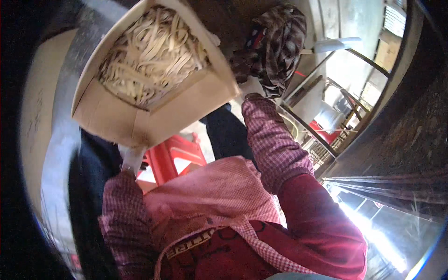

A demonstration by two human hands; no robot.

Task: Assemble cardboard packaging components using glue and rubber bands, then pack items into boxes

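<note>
A tilted cardboard box is held up in front of me, its open top showing many tangled, pale flat strips; I cannot tell what they are made of. Gloved in white, my left hand grips the box's near lower edge, its fingers mostly hidden beneath the cardboard. At the right corner my right hand, also in a pale glove, holds the box's side, and its fingertips are out of sight. Checked sleeves cover both forearms.
A red plastic stool stands below the box, by my legs. Dark patterned cloth lies beyond my right hand. Farther right is a metal-framed rack. A large cardboard sheet or carton stands at the left.
</note>
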